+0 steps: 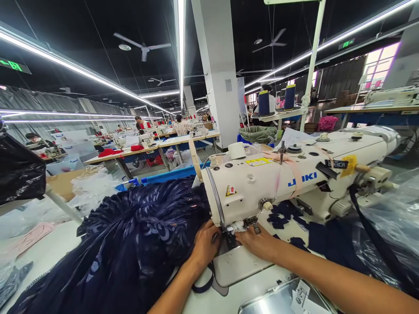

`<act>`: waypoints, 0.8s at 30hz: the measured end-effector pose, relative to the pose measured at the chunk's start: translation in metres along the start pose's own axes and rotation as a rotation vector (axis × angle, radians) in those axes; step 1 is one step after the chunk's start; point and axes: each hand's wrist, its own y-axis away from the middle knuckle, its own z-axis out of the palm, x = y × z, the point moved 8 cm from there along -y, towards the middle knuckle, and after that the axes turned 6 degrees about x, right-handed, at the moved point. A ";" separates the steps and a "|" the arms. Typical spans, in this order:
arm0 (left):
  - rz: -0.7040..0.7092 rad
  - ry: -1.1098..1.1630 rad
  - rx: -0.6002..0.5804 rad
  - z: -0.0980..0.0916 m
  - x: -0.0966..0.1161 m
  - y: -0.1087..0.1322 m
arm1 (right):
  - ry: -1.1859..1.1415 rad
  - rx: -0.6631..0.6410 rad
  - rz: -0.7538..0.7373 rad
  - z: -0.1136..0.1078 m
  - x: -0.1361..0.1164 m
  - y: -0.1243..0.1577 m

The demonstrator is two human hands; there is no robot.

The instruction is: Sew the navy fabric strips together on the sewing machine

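Observation:
A white JUKI sewing machine (258,183) stands in front of me, with its presser foot (231,239) low over the metal plate. My left hand (207,242) is just left of the foot, fingers curled against the edge of a navy garment (140,231) with a shiny pattern. My right hand (253,239) is right of the foot, its fingers closed near the needle area. The machine head hides the fingertips of both hands, and what the right fingers hold cannot be made out. A narrow navy strip (204,283) loops below my left wrist.
Small navy fabric pieces (283,218) lie under the machine arm, and clear plastic (389,222) is at the right. Two navy thread cones (263,104) stand on a rack behind. White plastic bags (91,187) are at the left. Other people work at tables farther back.

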 end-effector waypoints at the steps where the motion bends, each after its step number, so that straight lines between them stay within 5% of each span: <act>1: -0.001 -0.001 0.000 0.000 0.000 0.000 | 0.009 0.003 -0.005 0.000 -0.001 0.000; 24: -0.045 0.011 -0.015 0.002 -0.005 -0.001 | 0.133 0.058 -0.030 -0.005 -0.006 0.000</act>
